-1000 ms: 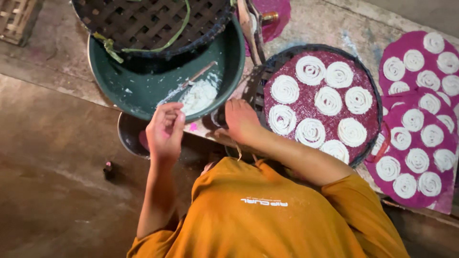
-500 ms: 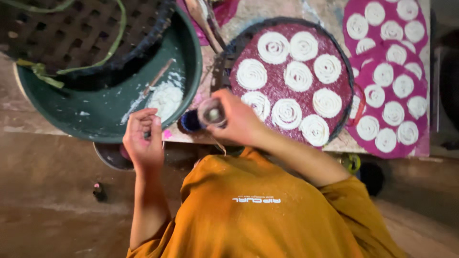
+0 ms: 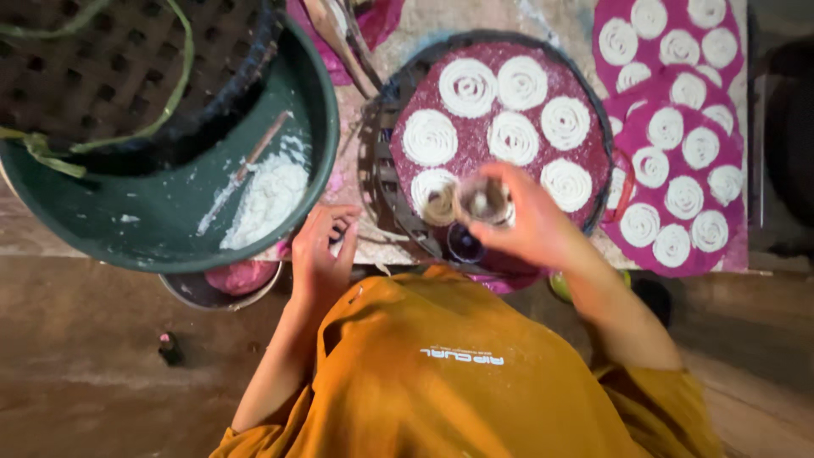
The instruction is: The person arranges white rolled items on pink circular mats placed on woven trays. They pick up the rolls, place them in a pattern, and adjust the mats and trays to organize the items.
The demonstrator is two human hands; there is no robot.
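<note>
Above the near rim of the round dark tray (image 3: 386, 182), the right hand (image 3: 534, 225) grips a small cylindrical press (image 3: 483, 202), with the fingers closed around its barrel. The press is blurred, so I cannot tell its material; it seems small and light enough for one hand, and the barrel is the natural place to hold it. A dark round piece (image 3: 465, 244) shows just below it.

The tray carries a magenta cloth (image 3: 483, 165) with white noodle spirals (image 3: 468, 87) on it. I judge these soft, moist and fragile, better moved on the cloth than lifted by fingers.

The left hand (image 3: 320, 254) rests near the edge of the green basin (image 3: 161, 233), fingers curled and pinched together; whether they hold something I cannot tell. White dough (image 3: 270, 197) lies inside the basin, and it looks sticky and soft. A thin stick (image 3: 254, 157) lies in it, and a black woven tray (image 3: 127, 68) sits on top.

At the right, more magenta cloths (image 3: 678, 182) with spirals lie overlapped. No package or sign is visible; only the orange shirt (image 3: 458, 373) has a small pale print.
</note>
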